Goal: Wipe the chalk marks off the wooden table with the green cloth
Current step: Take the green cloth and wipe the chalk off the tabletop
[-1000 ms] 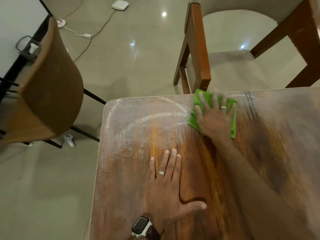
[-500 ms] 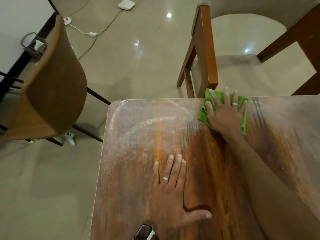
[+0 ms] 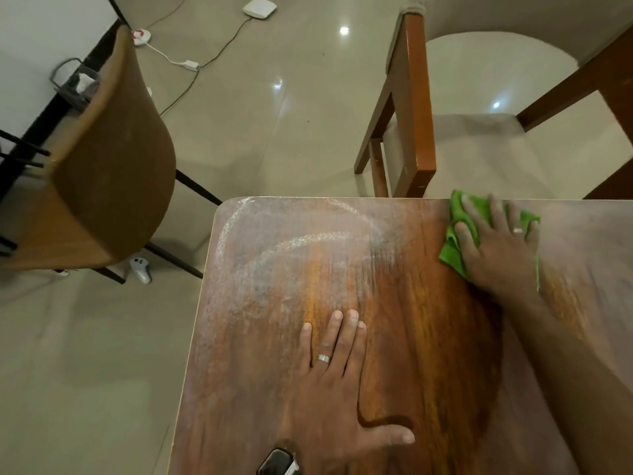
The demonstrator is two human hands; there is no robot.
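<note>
The cloth (image 3: 457,241) lies under the right hand (image 3: 496,248) at the table's (image 3: 428,337) far edge, right of the chalk marks (image 3: 301,240).

right hand (image 3: 498,248) pressing green cloth (image 3: 457,234), wooden table (image 3: 428,337)

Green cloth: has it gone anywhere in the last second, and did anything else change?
The right hand slid the green cloth rightward along the table's far edge, pressing it flat. The left hand stayed flat on the wooden table, and the chalk arcs near the far left corner remain unwiped.
</note>
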